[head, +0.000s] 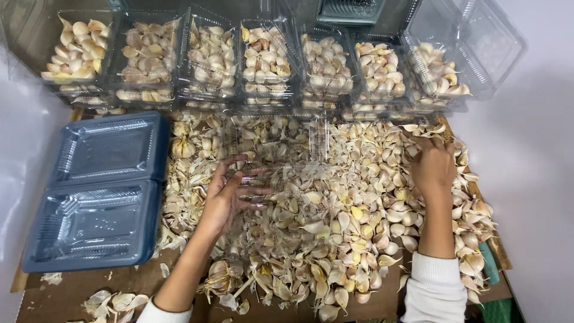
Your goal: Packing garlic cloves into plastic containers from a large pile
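A wide heap of loose garlic cloves (347, 215) covers the board in front of me. My left hand (230, 194) grips the near edge of an open clear plastic clamshell container (281, 149) that lies on the heap. My right hand (431, 167) is at the far right of the heap, palm down, its fingers curled around some cloves and hidden among them. Both my sleeves are white.
A row of several clear containers filled with cloves (263, 57) stands along the back, some with lids open. A stack of empty open clamshells (101, 191) sits at the left. Papery garlic skins (110, 300) lie on the near left of the brown board (72, 290).
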